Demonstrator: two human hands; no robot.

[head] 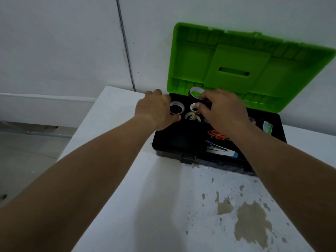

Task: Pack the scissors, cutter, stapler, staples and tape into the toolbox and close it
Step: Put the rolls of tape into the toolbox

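- White tabletop (145,206), stained brown toward the near right, carries the toolbox (181,142) hard against a pale wall; its green lid (254,70) stands open, leaning back at the wall.
- Tape rolls fill the box's far-left end: a wide roll (176,108) with a dark centre, two small amber rolls (194,107) and (192,117), and a black roll (195,92) at the back.
- Left hand (156,110) curls its fingers around the wide roll, seemingly to seat it against the box wall; whether it truly grips is hard to tell.
- Right hand (221,110) pinches at the black roll and the small amber one, probably nudging them close so all lie below the rim.
- Orange scissors (217,134) lie under the right wrist; a blue-and-silver tool (221,150), likely the stapler, lies near the front wall, and a small green packet (267,126) sits at the right end.
- Both forearms cross the box mouth, so the lid cannot come down until they are clear; the front latch (188,158) hangs undone.
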